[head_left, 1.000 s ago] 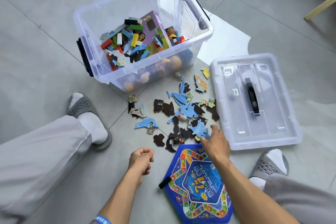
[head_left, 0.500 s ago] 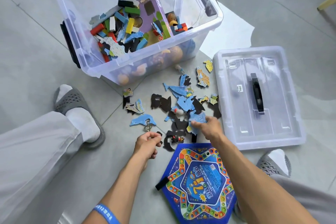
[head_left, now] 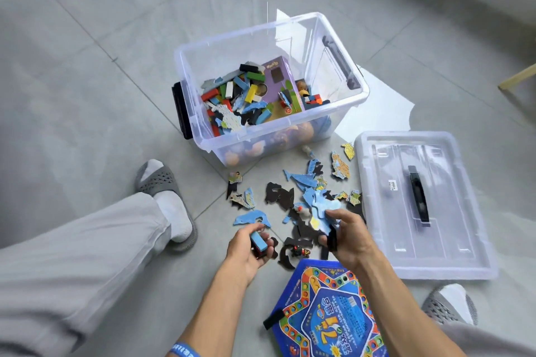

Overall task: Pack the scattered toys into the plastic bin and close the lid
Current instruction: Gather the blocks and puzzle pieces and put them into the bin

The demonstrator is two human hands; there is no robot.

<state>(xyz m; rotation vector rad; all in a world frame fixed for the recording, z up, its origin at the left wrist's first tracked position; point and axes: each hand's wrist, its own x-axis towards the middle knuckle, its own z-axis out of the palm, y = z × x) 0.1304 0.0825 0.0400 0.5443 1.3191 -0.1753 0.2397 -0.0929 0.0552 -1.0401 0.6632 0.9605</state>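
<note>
Compared with half a second earlier, both hands have lifted off the floor: the left hand (head_left: 251, 251), then pinching at a dark piece on the tiles, is now curled around a small blue block (head_left: 259, 240), and the right hand (head_left: 345, 236), then pressing on the pile, now grips a stack of light-blue puzzle pieces (head_left: 323, 211) between thumb and fingers. Loose puzzle pieces (head_left: 301, 181), some printed blue and some black side up, lie scattered on the grey tiled floor (head_left: 87, 95) between the clear plastic bin (head_left: 345, 109) and a blue star-shaped game board (head_left: 327, 316) near the forearms. The bin stands open, partly filled with coloured blocks and a purple box (head_left: 280, 78). Its lid (head_left: 420, 262) lies flat just right of the pieces, handle up. Slippered feet (head_left: 168, 200) flank the work area.
</note>
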